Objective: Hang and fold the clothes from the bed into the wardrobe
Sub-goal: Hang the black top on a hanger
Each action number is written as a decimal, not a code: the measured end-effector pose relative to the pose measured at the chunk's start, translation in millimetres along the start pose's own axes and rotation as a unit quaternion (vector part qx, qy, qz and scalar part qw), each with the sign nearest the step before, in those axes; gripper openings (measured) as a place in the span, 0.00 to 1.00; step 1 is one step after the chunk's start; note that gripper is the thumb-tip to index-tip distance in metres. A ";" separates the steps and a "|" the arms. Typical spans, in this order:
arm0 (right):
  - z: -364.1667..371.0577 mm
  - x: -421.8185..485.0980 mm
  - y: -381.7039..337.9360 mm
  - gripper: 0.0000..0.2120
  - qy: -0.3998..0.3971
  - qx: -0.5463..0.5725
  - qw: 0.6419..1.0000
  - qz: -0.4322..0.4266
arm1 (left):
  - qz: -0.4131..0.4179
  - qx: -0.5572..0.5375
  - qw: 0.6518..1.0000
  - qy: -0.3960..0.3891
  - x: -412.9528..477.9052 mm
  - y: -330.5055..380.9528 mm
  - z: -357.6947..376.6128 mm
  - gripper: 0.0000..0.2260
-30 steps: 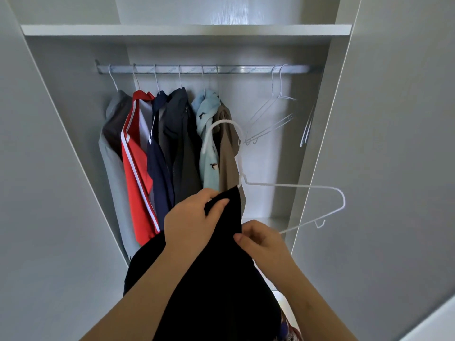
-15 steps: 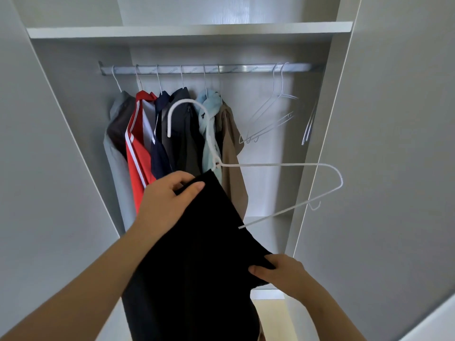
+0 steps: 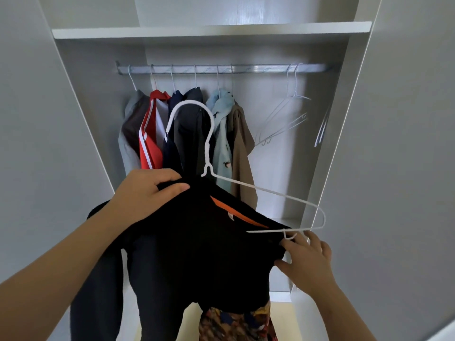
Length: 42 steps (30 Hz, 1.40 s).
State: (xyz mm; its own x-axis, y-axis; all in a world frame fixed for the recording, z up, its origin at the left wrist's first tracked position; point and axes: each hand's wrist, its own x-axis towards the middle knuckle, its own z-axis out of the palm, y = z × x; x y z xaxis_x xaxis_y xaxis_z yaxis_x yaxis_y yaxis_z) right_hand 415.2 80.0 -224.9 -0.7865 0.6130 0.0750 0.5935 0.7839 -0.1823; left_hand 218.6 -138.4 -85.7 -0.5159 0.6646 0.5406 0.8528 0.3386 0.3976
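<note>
Wardrobe rail [image 3: 258, 68] lies above and beyond your black garment [image 3: 197, 242], which is partly threaded on the white wire hanger [image 3: 270, 192]; the hanger's long axis slopes down rightward. Your left grip [image 3: 145, 193], clamped on the collar, sits nearest the hook. Your right grip [image 3: 307, 262] pinches the far shoulder.

Bare left hand [image 3: 145, 193], smooth across its back; bare left forearm [image 3: 61, 267], uncovered along its whole visible length and broadening toward the lower left corner of the view. Bare right hand [image 3: 307, 262] too, with knuckles and backs of fingers showing, and bare right forearm [image 3: 344, 313], slimmer in view, cut off by the bottom edge.
</note>
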 end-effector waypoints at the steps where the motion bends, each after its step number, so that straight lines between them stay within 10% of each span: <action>1: -1.4 1.2 0.3 0.16 0.009 -0.005 1.000 0.004 | 0.003 -0.001 1.000 0.000 -1.6 -3.0 -1.5 0.04; 12: -15.9 8.7 -2.7 0.05 0.180 0.198 0.955 0.130 | 0.035 0.037 0.999 -0.002 -12.8 -24.7 -4.1 0.07; 15: -21.1 11.5 -1.7 0.13 0.185 0.264 0.936 0.139 | 0.088 0.064 0.994 -0.029 -16.0 -23.6 -3.5 0.22; 22: -19.0 5.1 7.9 0.18 0.199 0.157 0.958 0.131 | 0.111 0.072 0.990 -0.045 -7.4 -29.2 1.2 0.16; 28: -7.8 -2.2 16.5 0.12 0.280 0.175 0.941 0.082 | 0.135 0.112 0.984 -0.018 -7.6 -24.8 9.5 0.36; 42: -18.3 6.0 -13.8 0.18 0.295 0.295 0.906 -0.076 | 0.155 0.186 0.969 -0.050 -19.2 -12.2 39.5 0.21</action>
State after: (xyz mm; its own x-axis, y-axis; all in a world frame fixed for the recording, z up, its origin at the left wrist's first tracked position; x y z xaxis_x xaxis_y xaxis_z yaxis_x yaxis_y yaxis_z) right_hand 405.4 74.7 -204.0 -0.5208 0.5850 0.6218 0.1542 0.7808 -0.6055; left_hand 221.4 -128.9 -130.2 -0.2350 0.8278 0.5094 0.9457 0.3157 -0.0769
